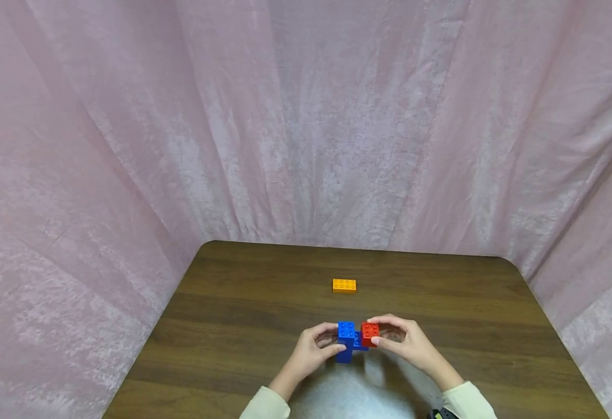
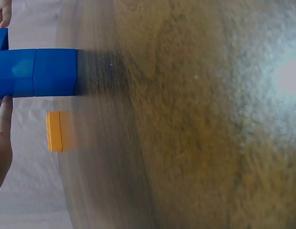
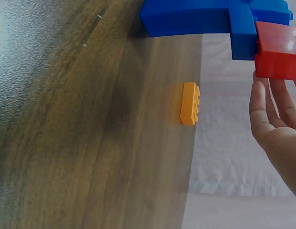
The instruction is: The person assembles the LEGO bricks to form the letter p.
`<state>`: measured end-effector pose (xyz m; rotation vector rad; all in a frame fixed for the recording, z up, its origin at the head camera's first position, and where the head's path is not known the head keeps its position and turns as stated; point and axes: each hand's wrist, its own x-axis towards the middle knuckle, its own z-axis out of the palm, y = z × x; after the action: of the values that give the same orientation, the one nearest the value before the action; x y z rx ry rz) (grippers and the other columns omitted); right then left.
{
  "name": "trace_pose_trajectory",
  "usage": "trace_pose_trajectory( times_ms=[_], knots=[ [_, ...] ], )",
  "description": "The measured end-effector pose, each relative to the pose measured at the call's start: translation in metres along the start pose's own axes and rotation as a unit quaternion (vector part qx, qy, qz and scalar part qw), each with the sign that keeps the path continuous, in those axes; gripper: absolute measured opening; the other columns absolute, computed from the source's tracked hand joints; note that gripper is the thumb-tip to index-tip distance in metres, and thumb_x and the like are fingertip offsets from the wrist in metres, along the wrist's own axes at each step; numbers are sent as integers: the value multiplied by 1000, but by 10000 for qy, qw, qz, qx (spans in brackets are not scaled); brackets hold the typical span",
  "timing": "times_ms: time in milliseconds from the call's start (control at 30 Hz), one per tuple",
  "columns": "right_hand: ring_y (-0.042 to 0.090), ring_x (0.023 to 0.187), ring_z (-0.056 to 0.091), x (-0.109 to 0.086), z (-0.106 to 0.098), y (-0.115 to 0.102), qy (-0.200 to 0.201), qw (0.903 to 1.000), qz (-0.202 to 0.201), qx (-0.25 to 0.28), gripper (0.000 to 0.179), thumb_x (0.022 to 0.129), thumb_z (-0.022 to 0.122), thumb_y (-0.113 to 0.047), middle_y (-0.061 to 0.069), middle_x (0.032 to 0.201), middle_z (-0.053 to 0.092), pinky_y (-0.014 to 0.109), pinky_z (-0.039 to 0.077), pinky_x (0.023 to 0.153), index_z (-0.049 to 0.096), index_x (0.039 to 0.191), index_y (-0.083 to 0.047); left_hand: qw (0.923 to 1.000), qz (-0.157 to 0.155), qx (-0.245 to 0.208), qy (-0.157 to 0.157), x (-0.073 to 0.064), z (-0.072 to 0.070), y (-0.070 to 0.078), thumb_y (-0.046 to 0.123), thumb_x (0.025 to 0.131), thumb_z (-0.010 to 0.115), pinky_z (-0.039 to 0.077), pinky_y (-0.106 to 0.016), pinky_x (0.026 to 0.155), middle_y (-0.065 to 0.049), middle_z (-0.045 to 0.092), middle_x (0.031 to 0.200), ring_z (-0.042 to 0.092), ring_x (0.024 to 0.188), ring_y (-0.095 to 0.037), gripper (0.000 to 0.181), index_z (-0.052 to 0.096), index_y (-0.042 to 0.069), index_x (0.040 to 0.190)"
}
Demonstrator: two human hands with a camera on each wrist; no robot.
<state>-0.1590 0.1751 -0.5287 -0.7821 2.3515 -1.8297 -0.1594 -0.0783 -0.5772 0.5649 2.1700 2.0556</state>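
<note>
A tower of blue bricks (image 1: 345, 351) stands upright on the table, and one blue brick (image 3: 243, 40) juts from it toward the right. My left hand (image 1: 308, 352) grips the tower's upper part from the left, thumb at the near side. With thumb and fingers, my right hand (image 1: 409, 344) pinches a red brick (image 1: 370, 330), its studs facing up. The red brick sits slightly tilted on the jutting blue brick's outer end in the right wrist view; whether it is fully seated I cannot tell. Most of the left hand falls outside the left wrist view.
Behind the hands, an orange brick (image 1: 344, 286) with two rows of studs lies on the brown wooden table (image 1: 243, 291). Pinkish curtains (image 1: 337, 145) hang around the table's far side and flanks. Bright glare lies on the near tabletop.
</note>
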Motion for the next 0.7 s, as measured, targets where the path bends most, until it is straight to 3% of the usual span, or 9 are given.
trace_pose_trajectory(
  times_ms=[200, 467, 700],
  knots=[
    [20, 87, 66, 1, 0, -1, -66, 9999, 61, 59, 31, 87, 70, -6, 18, 110, 66, 28, 58, 76, 64, 117, -1, 10000, -66, 33, 35, 0, 1, 1, -2, 83, 72, 52, -44, 91, -24, 65, 111, 65, 103, -26, 32, 62, -7, 113],
    [24, 85, 67, 0, 2, -1, 16, 9999, -56, 157, 32, 86, 70, -4, 19, 111, 66, 30, 58, 75, 63, 117, 0, 9999, -94, -17, 48, -5, 2, 31, -4, 83, 72, 52, -43, 92, -27, 64, 110, 64, 103, -32, 31, 61, -10, 111],
    [23, 89, 66, -2, 1, 0, -43, 9998, 118, 149, 32, 87, 70, -6, 18, 113, 66, 32, 58, 76, 63, 118, -1, 9998, -176, -50, 93, 0, 3, 9, -8, 81, 71, 53, -39, 90, -26, 64, 110, 64, 103, -35, 31, 62, -9, 111]
  ],
)
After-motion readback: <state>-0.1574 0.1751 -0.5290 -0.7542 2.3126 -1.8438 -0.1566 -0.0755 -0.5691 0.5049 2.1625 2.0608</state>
